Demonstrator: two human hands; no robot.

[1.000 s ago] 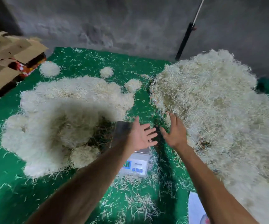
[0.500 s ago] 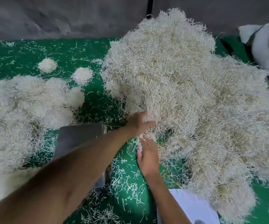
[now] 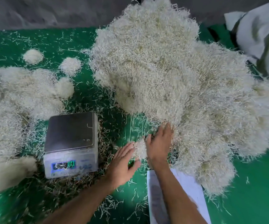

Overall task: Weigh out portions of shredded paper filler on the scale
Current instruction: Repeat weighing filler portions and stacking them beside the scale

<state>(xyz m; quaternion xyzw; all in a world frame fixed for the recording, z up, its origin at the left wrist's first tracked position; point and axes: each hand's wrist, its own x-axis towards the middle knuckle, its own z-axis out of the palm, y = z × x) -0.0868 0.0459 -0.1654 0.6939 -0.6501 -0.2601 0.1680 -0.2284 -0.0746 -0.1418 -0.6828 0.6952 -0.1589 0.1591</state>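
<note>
Shredded paper, a small clump [image 3: 140, 148], pressed between two flat hands just near of the big pile's [image 3: 179, 81] edge. Left hand [image 3: 124, 165] nearer the scale [image 3: 70, 143], fingers straight against the clump's left side; right hand [image 3: 160, 143] straight-fingered on its right, fingertips at the pile. Clump roundish, no clear long axis. Scale to the left, pan bare but for stray strands. Farther left, weighed heaps [image 3: 17, 101].

The scale [image 3: 71, 145] shows a lit green display, its digits too blurred to read.
</note>
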